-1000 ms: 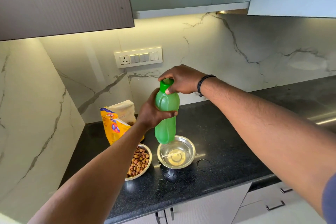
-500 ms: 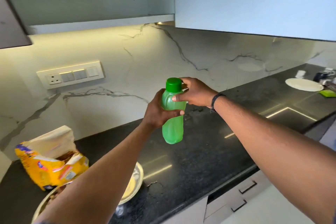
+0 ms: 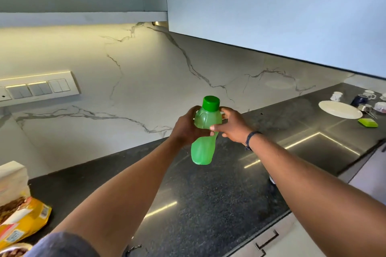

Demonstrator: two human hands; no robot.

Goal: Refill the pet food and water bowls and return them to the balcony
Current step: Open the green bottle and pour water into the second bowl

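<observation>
Green water bottle (image 3: pixel 204 131) held upright in the air above the black counter (image 3: pixel 208 204), clear of the surface. Screw cap (image 3: pixel 211 103) seated on the neck. Left hand (image 3: pixel 184 128) curled round the upper body from the left; right hand (image 3: pixel 230 126) wraps the same zone from the right, thumb across the front, fingers behind. Both grip just under the shoulder.

Handling, judged: translucent moulded plastic, stiff enough not to dent under this grip. Fill level cannot be read through the wall, so weight unknown. Smooth surface, possibly slick if wet; the waisted mid-section below the hands gives the most secure hold for one hand. Not fragile.

Open pet food bag (image 3: pixel 18 221) at far left on the counter, kibble showing in its mouth. Rim of a kibble-filled bowl (image 3: pixel 12 251) just shows at bottom left; water bowl not in view. White plate (image 3: pixel 340 109), cups and a green sponge (image 3: pixel 368 122) far right, well apart from the bottle.
</observation>
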